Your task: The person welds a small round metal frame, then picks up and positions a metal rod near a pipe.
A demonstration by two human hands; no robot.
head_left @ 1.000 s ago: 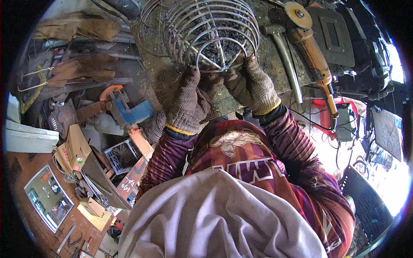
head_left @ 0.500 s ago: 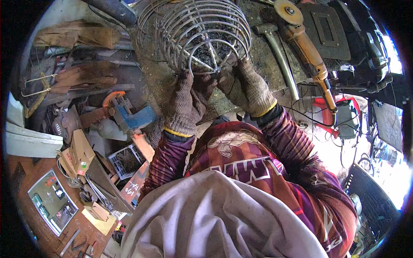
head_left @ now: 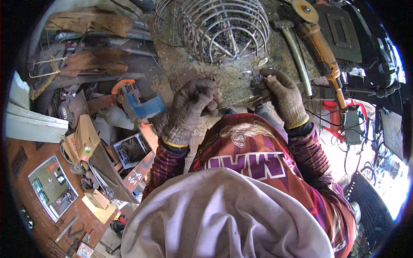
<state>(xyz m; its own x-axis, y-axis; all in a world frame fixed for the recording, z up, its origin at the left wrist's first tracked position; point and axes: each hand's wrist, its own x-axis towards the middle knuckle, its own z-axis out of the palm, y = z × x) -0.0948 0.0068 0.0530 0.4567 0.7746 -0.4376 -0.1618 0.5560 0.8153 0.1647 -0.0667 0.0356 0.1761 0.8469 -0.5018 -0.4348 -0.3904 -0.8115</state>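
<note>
A round cage of bent metal rods lies on the worn bench top at the far middle, its ring-shaped bars joined by straight ribs. Both my hands wear knitted, dirt-darkened gloves with yellow cuffs and are apart from the cage. At the near edge of the bench, my left hand is closed with curled fingers; whatever may be inside is hidden. My right hand hovers to the right, its fingers loosely bent and apart, with nothing visible in them. A small pale oval piece rests just beyond it, beside the cage.
Right of the cage lie a hammer and a yellow angle grinder with its disc pointing away. Beyond them is a dark welding mask. A blue and orange tool stands left, near several brown pieces and pipes. Cardboard boxes sit lower left.
Both hands have let go of the cage and drawn back toward me, spreading apart. The right one moved rightward. In the picture, the cage now sits higher and farther right.
</note>
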